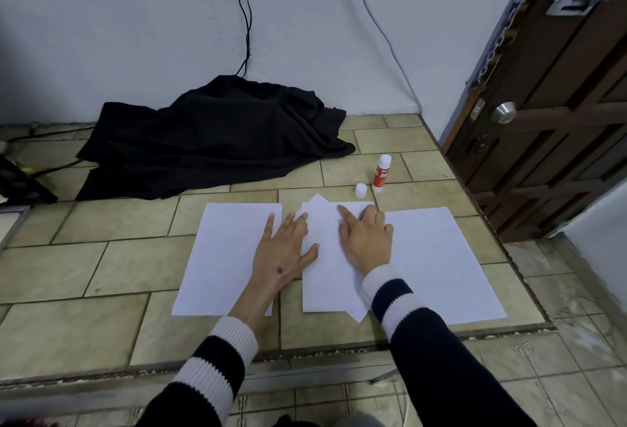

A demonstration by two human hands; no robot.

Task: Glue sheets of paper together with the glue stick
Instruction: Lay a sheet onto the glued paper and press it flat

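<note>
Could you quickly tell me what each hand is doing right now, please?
Left hand: open, fingers flat on the middle paper stack.
Right hand: open, pressing flat on the same stack.

Both arms in a dark knit sweater – navy or black, hard to tell in this light. Left sleeve (210, 369) has a ribbed white cuff, then a dark band, then a white band, then dark. Right sleeve (424, 335) has the same stripe pattern – white cuff, dark band, white band, dark above. Left hand (281, 250) and right hand (366, 240) bare, no rings or watch visible.
</note>
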